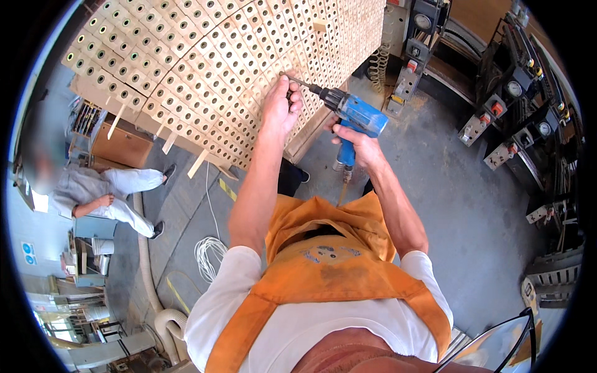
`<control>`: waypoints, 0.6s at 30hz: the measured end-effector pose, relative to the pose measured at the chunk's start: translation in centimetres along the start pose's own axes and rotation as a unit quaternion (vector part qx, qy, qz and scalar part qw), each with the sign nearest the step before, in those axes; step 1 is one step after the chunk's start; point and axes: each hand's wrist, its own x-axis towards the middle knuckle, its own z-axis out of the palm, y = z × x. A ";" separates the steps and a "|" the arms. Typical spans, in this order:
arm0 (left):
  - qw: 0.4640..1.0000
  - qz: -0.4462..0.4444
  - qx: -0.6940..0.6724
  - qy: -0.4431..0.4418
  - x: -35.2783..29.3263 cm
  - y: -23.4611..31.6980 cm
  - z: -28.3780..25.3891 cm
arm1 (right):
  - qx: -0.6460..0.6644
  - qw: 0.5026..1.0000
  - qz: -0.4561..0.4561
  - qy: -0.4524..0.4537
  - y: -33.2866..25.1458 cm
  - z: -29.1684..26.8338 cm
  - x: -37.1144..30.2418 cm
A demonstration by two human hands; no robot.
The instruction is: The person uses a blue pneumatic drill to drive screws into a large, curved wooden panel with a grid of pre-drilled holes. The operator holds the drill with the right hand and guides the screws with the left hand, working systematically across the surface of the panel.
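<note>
My right hand (360, 142) is wrapped round the grip of a blue air-powered driver (362, 115). A hose fitting hangs from the bottom of its handle. The driver's long thin bit (301, 82) points left, toward the pale wooden blocks (217, 93), whose rows of round holes show metal rims. Beside the bit's tip, my left hand (283, 107) has its fingers curled and thumb and forefinger nearly together. Small dark pieces show among those fingers, too small to name. Whether the tip sits inside a hole cannot be made out.
Thin wooden strips (198, 164) stick out from the near edge of the blocks. A coiled white cable (210, 253) and a ribbed hose (144, 248) lie on the floor at left. Another person (109, 196) is at far left. Machinery with gauges (513, 88) lines the right.
</note>
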 end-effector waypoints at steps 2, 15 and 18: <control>1.000 0.000 -0.018 -0.003 -0.2 -0.3 -0.5 | 0.008 1.000 0.004 0.007 -0.4 0.4 0.2; 0.972 -0.229 0.014 0.048 -7.0 -9.4 -6.4 | -0.103 0.993 -0.047 0.024 -1.6 1.2 0.5; 0.963 -0.262 0.059 -0.012 -7.9 -10.0 -7.5 | -0.105 0.994 -0.039 0.001 -1.8 1.1 0.5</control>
